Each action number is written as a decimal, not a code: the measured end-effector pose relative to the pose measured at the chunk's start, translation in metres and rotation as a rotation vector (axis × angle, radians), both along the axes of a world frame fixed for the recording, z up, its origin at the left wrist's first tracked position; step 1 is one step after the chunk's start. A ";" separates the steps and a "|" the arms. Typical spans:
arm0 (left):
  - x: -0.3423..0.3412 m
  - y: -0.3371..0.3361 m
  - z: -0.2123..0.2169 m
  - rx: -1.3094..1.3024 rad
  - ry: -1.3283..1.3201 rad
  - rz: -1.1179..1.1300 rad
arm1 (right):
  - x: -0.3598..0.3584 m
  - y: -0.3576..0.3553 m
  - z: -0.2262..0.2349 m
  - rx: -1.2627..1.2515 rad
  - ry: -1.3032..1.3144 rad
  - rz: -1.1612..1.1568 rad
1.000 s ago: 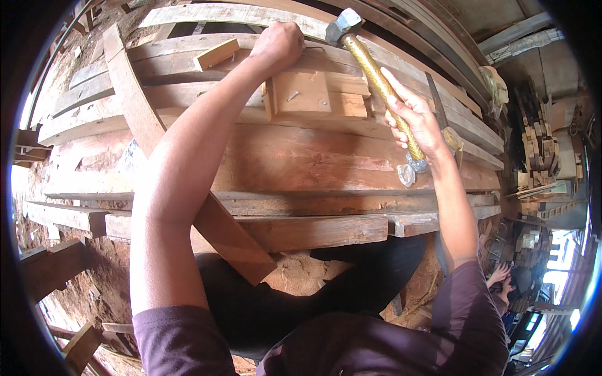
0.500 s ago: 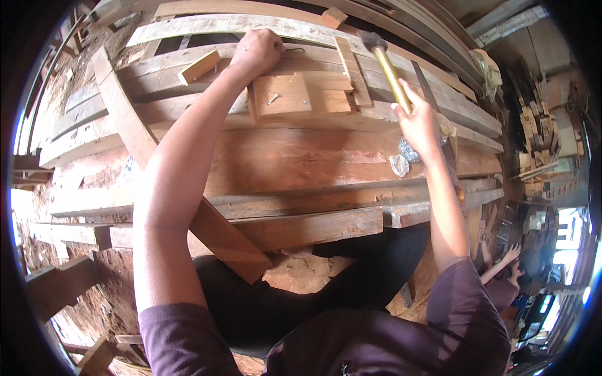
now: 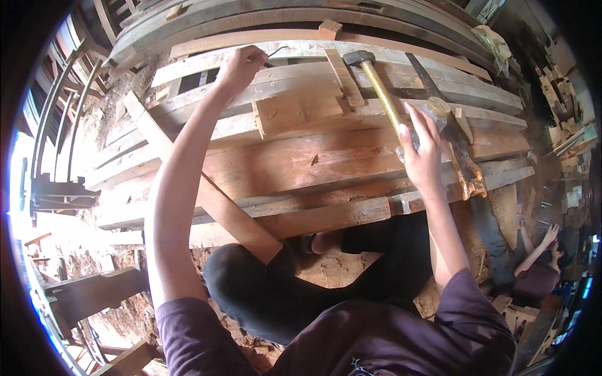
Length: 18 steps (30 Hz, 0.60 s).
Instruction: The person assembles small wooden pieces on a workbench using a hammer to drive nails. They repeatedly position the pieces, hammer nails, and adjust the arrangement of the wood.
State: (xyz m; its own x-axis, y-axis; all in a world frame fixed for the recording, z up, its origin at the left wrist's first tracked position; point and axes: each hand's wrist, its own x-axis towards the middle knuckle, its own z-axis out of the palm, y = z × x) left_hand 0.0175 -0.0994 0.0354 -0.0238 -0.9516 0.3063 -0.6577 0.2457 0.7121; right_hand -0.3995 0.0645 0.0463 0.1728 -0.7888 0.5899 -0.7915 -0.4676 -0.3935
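My left hand [image 3: 241, 66] is raised over the far boards, closed round a thin bent metal rod [image 3: 276, 51] whose tip sticks out to the right. A small wooden piece made of joined boards [image 3: 301, 111] lies right of my left forearm. To its right, a hammer [image 3: 379, 85] with a dark head and yellow handle rests on the planks. My right hand [image 3: 424, 150] is at the handle's near end, thumb beside it and fingers stretched out, not wrapped round it. Behind those fingers stands a jar with a yellowish lid [image 3: 438, 108], partly hidden.
A handsaw with a worn orange handle [image 3: 471, 178] lies right of my right hand. A narrow wood strip [image 3: 345, 78] lies near the hammer head. One slanting plank [image 3: 232, 216] reaches my knee. Another person [image 3: 538, 266] sits at far right. Timber stacks [image 3: 251, 22] lie beyond.
My right hand has loosened from the hammer handle, and the hammer now rests on the planks. My left hand has lifted away from the wooden piece with the bent rod. The view has shifted.
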 end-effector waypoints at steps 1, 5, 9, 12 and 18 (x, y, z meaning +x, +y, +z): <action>0.000 0.013 0.010 0.000 0.053 -0.039 | -0.004 0.011 -0.005 0.015 -0.062 0.003; -0.006 0.077 0.048 0.067 0.140 -0.070 | -0.024 0.045 -0.031 0.072 -0.220 0.006; -0.008 0.144 0.056 0.005 0.070 0.055 | -0.048 0.049 -0.050 0.092 -0.263 -0.079; 0.004 0.187 0.049 -0.040 0.027 0.133 | -0.056 0.044 -0.060 0.221 -0.404 -0.125; 0.041 0.313 0.026 -0.014 0.288 0.425 | -0.050 0.047 -0.069 0.285 -0.357 -0.102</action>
State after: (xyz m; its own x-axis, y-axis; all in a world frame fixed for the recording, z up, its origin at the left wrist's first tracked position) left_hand 0.0580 0.2136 0.0618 0.4517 -0.8546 0.2562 -0.4795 0.0097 0.8775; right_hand -0.4492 0.1113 -0.0225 -0.0884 -0.9303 0.3560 -0.6193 -0.2285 -0.7511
